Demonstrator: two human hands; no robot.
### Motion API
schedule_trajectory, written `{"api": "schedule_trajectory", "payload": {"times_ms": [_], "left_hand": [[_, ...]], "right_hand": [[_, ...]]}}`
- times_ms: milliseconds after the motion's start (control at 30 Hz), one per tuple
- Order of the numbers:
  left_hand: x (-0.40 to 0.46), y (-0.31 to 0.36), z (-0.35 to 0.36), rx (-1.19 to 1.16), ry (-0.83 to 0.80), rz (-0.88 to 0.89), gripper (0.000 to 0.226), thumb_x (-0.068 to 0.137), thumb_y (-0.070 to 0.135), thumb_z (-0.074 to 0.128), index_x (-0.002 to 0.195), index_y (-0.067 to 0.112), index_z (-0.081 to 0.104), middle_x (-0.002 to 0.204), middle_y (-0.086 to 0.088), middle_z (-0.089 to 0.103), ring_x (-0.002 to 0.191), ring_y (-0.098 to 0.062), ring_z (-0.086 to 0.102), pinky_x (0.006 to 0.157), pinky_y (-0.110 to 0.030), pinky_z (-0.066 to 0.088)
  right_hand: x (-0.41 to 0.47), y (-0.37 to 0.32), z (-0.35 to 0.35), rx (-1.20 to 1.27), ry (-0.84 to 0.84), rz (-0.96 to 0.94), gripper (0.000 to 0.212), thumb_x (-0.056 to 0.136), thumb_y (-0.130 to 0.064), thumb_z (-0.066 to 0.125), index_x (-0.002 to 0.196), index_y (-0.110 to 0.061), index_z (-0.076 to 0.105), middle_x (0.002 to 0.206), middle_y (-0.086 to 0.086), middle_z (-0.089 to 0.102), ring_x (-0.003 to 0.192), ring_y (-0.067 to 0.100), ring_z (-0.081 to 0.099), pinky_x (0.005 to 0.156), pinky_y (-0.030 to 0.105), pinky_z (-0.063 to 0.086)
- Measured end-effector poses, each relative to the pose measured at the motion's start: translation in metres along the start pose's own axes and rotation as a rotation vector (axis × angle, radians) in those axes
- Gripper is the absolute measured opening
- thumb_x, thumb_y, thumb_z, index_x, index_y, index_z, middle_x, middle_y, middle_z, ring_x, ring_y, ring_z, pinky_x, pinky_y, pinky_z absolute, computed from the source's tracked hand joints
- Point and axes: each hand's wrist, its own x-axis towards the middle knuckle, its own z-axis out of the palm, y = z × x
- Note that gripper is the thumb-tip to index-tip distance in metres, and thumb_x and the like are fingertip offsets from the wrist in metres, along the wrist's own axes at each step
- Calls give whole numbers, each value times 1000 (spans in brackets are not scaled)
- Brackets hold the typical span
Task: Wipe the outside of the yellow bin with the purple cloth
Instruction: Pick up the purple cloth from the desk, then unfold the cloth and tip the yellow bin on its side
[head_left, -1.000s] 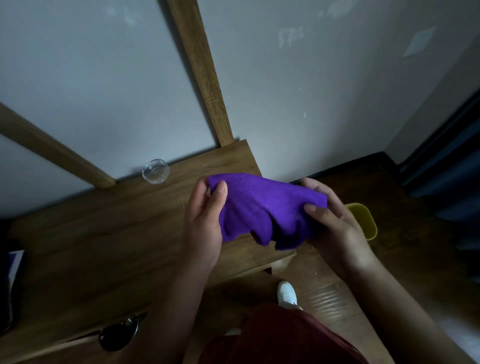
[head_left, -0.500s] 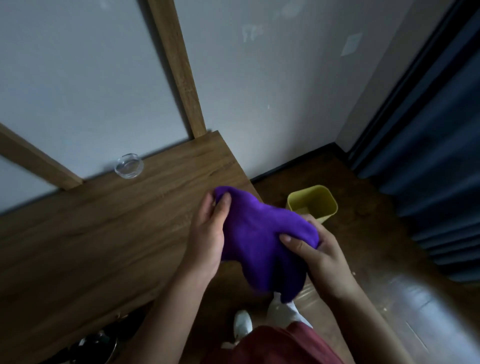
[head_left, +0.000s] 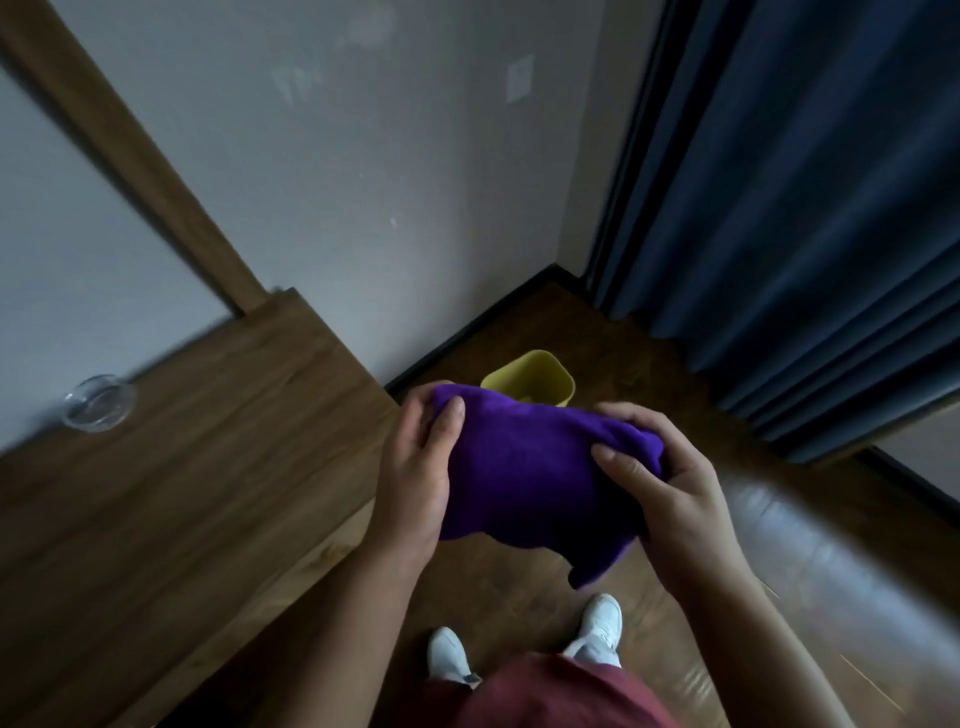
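Observation:
A purple cloth (head_left: 524, 478) is bunched between both hands in front of my body, above the floor. My left hand (head_left: 421, 478) grips its left end, thumb on top. My right hand (head_left: 660, 483) clasps its right end, and a flap hangs down below that hand. The yellow bin (head_left: 540, 376) stands on the floor in the corner beyond the cloth, open top up; the cloth hides its near edge. Neither the hands nor the cloth touch the bin.
A wooden table (head_left: 182, 467) fills the left side, with a small glass dish (head_left: 97, 402) near the wall. Dark blue curtains (head_left: 810, 208) hang at the right. My white shoes (head_left: 597, 629) stand on the wooden floor below the cloth.
The view has swung right, away from the table and toward the corner. The bin, earlier half hidden behind my right hand, now shows beyond the cloth. Both hands still hold the cloth.

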Motion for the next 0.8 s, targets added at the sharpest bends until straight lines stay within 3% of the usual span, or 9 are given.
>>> {"api": "schedule_trajectory", "payload": {"times_ms": [100,200,333,433,567,700,800], "left_hand": [[6,-5,50,48,-18,65,25,93,45,60,117,44,68,129,4,67,123,-24,62,106,-61,47],[8,-9,102,141,-83,120,27,96,42,58,120,49,65,130,12,66,124,-15,61,105,-48,51],[15,-16,155,276,-216,142,18,96,35,62,112,39,69,115,9,73,111,-14,68,94,-40,57],[28,-25,184,345,-272,127,10,94,37,68,103,36,71,102,4,75,97,-17,72,80,-36,59],[49,-38,215,346,-299,73,10,93,31,69,100,37,71,100,6,76,97,-16,72,81,-26,53],[83,-45,231,399,-303,67,12,93,39,70,104,33,70,99,5,76,96,-15,72,79,-33,58],[116,-49,234,441,-322,68,24,90,49,66,108,34,71,99,9,76,93,-15,73,79,-38,60]], "right_hand": [[8,-7,-55,-38,29,1,21,77,-20,76,97,-26,77,103,3,74,99,23,67,86,44,52],[22,-13,-110,-34,66,32,18,78,-20,76,95,-26,76,100,4,74,98,24,66,86,44,50],[38,-19,-172,-46,122,66,13,82,-19,75,92,-26,75,96,3,74,93,21,67,81,40,52],[51,-19,-207,-64,140,104,17,89,-6,72,92,-23,73,92,3,73,89,19,66,79,37,52],[73,-16,-239,-102,123,144,17,87,-12,78,100,-18,69,98,2,73,92,21,68,79,37,56],[100,-11,-255,-231,24,183,49,81,-18,86,122,-32,65,103,-5,71,95,22,73,82,37,62],[126,-3,-262,-328,-49,145,39,87,-11,80,120,-28,70,110,-5,74,101,16,72,86,30,59]]}}
